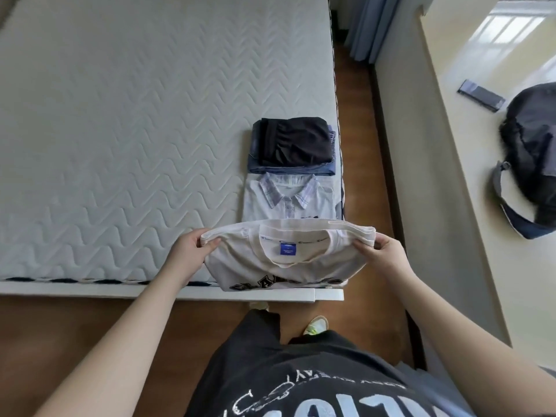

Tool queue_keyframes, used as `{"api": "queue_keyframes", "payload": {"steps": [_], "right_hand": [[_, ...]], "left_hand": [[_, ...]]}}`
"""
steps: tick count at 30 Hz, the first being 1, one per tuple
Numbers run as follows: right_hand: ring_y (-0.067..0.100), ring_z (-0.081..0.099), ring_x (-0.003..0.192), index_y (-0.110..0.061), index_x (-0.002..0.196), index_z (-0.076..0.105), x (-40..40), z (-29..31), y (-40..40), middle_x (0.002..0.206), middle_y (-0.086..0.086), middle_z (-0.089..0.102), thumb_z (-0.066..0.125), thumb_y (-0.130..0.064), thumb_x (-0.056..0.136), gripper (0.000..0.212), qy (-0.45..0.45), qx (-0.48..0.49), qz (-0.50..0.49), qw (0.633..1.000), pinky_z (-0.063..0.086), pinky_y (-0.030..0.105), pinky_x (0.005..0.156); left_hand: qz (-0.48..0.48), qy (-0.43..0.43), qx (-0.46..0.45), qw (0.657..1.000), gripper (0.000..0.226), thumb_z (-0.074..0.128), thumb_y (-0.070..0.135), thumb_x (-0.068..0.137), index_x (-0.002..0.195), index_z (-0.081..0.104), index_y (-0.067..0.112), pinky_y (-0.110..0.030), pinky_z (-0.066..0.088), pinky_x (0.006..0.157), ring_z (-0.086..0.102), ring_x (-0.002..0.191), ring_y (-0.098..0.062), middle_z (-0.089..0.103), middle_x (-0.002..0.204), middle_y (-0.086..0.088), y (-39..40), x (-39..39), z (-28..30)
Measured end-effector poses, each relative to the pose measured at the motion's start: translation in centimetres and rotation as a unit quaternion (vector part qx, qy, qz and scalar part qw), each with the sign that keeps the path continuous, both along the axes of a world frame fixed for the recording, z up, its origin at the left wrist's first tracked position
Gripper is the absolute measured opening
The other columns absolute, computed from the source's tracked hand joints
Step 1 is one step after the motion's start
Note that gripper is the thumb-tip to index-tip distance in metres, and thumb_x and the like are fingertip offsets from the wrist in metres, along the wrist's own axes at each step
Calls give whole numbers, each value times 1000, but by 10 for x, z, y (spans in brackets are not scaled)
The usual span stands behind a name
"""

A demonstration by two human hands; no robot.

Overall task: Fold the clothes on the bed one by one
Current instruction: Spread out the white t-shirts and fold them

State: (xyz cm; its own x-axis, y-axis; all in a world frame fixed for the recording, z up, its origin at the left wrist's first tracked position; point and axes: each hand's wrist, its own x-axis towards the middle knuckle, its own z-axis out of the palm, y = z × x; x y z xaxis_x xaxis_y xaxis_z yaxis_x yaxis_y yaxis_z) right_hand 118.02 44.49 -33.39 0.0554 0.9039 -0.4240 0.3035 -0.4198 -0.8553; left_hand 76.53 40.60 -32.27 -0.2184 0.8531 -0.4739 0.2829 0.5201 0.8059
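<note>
The white T-shirt (pixel 285 260) hung folded over the near right corner of the bed (pixel 120 130), its neck label facing up and its printed lower part draped past the mattress edge. The left hand (pixel 192 251) pinched the shirt's left end, thumb on top and fingers curled under the layered edge; the right hand (pixel 382 251) pinched the right end the same way. Both grips looked firm on several layers at once.

The step in hand appeared to be the last fold, or setting the shirt down. To do it well, the two hands would need to keep the top edge taut and level, so the layers did not slip apart, and lower the hanging part flat onto the mattress before folding it over.

Just beyond the T-shirt lay a folded collared shirt (pixel 290 197), and past that a black garment (pixel 296 139) resting on folded jeans (pixel 288 170). The T-shirt would sit best squared in line with these, near but not overlapping the collared shirt. On the floor to the right lay a dark bag (pixel 532 139).
</note>
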Motion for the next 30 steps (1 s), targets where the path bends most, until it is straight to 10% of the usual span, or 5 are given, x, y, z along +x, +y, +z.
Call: {"api": "queue_keyframes", "payload": {"steps": [8, 30], "right_hand": [[-6, 63, 71, -32, 90, 73, -21, -42, 30, 80, -15, 75, 76, -19, 85, 14, -76, -34, 27, 996, 46, 10, 63], [17, 70, 86, -23, 92, 76, -16, -183, 239, 84, -6, 75, 78, -33, 82, 14, -174, -4, 58, 983, 57, 37, 78]], "left_hand": [[-72, 31, -11, 997, 14, 73, 27, 87, 85, 68, 40, -12, 43, 62, 60, 66, 2, 71, 76, 16, 67, -12, -47], [-102, 29, 11, 994, 15, 70, 16, 88, 103, 71, 12, -28, 46, 75, 60, 80, -14, 72, 90, -6, 268, -13, -192]]}}
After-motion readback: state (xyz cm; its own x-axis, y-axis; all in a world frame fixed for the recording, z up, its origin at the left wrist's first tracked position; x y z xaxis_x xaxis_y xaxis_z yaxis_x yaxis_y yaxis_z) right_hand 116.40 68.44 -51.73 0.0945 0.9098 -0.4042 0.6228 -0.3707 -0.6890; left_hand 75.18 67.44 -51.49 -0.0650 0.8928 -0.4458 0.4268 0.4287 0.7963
